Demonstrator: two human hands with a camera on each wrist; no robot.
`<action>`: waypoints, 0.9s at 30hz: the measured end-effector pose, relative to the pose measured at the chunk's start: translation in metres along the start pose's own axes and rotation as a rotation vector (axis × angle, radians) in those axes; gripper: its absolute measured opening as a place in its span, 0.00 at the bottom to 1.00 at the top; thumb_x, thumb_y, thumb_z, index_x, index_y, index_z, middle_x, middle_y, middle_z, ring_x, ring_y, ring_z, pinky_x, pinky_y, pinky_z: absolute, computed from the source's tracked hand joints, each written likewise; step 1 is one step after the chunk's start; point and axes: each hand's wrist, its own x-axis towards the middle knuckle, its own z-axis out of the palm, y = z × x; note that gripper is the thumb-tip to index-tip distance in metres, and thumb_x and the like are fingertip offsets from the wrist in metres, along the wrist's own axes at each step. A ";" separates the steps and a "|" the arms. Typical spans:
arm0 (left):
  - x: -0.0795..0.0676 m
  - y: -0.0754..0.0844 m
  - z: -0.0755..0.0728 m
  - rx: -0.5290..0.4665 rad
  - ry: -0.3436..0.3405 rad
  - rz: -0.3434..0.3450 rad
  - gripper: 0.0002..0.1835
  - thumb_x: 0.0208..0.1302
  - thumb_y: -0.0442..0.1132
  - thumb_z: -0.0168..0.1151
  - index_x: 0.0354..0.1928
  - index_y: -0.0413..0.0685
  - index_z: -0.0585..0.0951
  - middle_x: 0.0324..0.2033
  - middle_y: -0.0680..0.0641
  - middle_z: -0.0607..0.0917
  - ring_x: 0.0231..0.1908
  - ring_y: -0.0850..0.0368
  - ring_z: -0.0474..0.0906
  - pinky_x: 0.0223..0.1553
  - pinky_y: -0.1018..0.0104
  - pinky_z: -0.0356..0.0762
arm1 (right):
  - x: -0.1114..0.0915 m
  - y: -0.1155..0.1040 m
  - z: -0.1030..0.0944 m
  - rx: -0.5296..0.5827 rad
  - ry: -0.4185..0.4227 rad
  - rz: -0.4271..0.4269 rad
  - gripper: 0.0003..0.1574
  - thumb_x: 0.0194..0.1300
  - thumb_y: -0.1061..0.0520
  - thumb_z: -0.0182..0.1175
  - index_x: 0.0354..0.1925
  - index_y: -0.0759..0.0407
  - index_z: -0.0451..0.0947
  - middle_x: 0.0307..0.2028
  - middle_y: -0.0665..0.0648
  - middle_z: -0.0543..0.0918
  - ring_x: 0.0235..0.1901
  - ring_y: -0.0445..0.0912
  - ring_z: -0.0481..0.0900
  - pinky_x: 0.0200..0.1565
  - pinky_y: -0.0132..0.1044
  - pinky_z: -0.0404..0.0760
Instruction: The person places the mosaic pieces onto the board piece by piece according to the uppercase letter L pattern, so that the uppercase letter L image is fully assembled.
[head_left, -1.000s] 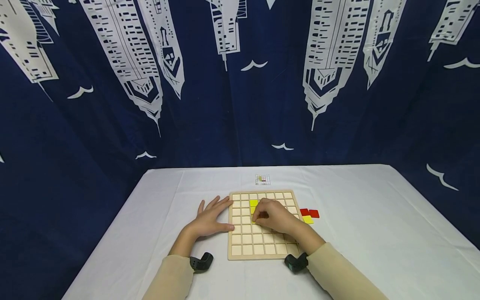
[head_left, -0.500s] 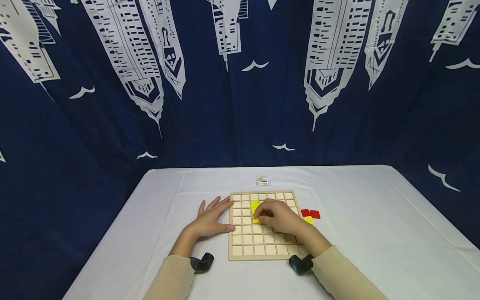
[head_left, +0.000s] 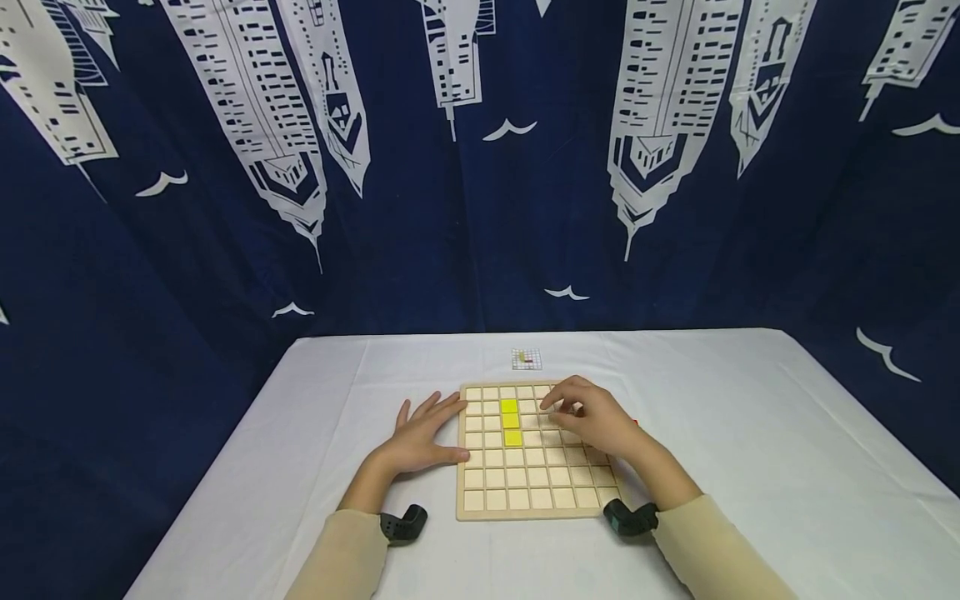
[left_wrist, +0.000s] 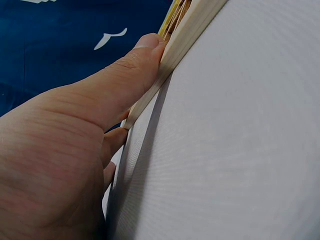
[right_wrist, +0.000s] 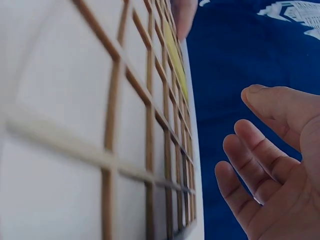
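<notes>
A light wooden grid board (head_left: 483, 515) lies on the white table. Three yellow square tiles (head_left: 511, 422) sit in a column in its cells, left of the middle. My left hand (head_left: 420, 443) is spread at the board's left edge; in the left wrist view the thumb (left_wrist: 132, 65) rests on the wooden rim. Over the board's right part hovers my right hand (head_left: 596, 421), its fingers loosely bent. In the right wrist view those fingers (right_wrist: 262, 155) are apart from the thumb and nothing is between them.
Behind the board lies a small printed grid card (head_left: 527, 359). A bit of a red tile (head_left: 636, 422) peeks out beyond my right wrist, which hides whatever else is there. A dark blue patterned cloth (head_left: 465, 250) hangs at the table's far edge.
My right hand has let go of the lowest yellow tile, lifted and moved right, uncovering the column. It now blocks the loose red and yellow tiles at the right. My left hand stays put.
</notes>
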 end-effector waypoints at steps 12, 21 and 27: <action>-0.001 0.002 -0.003 -0.008 -0.008 0.010 0.47 0.53 0.61 0.73 0.74 0.60 0.66 0.78 0.52 0.59 0.80 0.44 0.43 0.75 0.33 0.22 | -0.016 0.019 -0.029 -0.103 0.028 0.048 0.11 0.63 0.63 0.67 0.45 0.55 0.84 0.47 0.54 0.83 0.36 0.41 0.75 0.34 0.30 0.77; 0.000 0.001 -0.002 -0.001 -0.006 0.002 0.47 0.53 0.61 0.72 0.74 0.60 0.66 0.78 0.53 0.59 0.80 0.45 0.43 0.75 0.34 0.23 | -0.034 0.035 -0.050 -0.140 0.018 0.060 0.13 0.61 0.62 0.69 0.46 0.55 0.84 0.43 0.54 0.83 0.34 0.38 0.73 0.31 0.29 0.75; 0.001 -0.001 0.001 0.008 -0.005 0.005 0.47 0.53 0.62 0.72 0.74 0.61 0.66 0.78 0.53 0.59 0.80 0.45 0.43 0.75 0.33 0.24 | -0.041 0.043 -0.058 -0.170 -0.010 0.118 0.14 0.58 0.62 0.71 0.44 0.54 0.84 0.38 0.53 0.83 0.33 0.41 0.73 0.32 0.29 0.74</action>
